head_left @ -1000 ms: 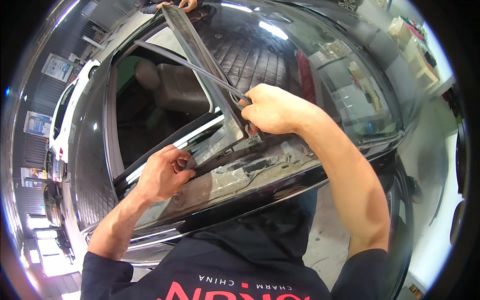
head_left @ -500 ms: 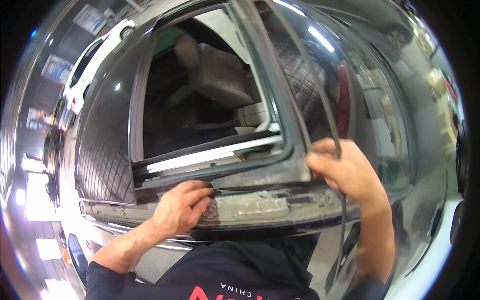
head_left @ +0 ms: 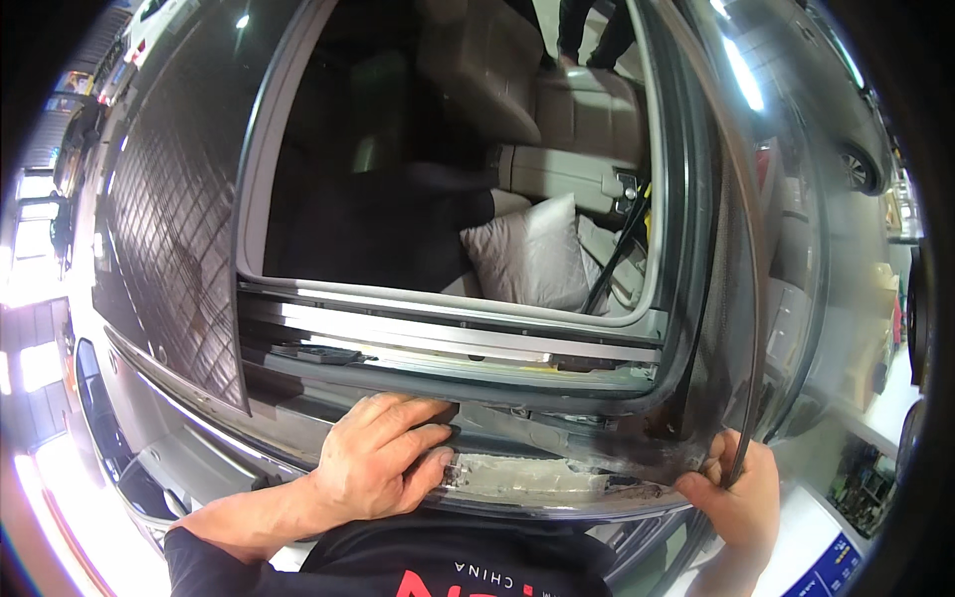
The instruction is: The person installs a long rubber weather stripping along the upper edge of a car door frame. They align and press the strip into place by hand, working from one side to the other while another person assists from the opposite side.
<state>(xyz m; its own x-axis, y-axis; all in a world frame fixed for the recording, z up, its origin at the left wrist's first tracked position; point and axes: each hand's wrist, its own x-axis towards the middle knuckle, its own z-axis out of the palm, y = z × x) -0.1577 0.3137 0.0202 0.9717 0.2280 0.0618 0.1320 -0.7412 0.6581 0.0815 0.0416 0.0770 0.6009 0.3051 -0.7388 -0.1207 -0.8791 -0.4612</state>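
A dark, flat panel (head_left: 597, 440) runs along the near edge of the car's sunroof opening, between my hands. My left hand (head_left: 383, 453) has curled fingers and thumb at its left end; the fingertips are partly hidden. At the right corner, my right hand (head_left: 738, 488) pinches the panel's edge between thumb and fingers. A long, thin dark strip (head_left: 760, 318) comes down past that hand and bends along the right side of the opening. Beneath the panel shows a roof ledge with a pale, rough residue (head_left: 532, 480).
Inside the opening are brown seats (head_left: 587, 114) and a silvery pillow (head_left: 532, 254). A metal rail (head_left: 448, 333) crosses its near side. To the left lies a glossy dark roof panel (head_left: 179, 229). A person's legs (head_left: 592, 35) show at the far side.
My view has shifted closer over the opening. My right hand has moved down and right with the panel's corner, which now lies lower. My left hand stays at the panel's left end.
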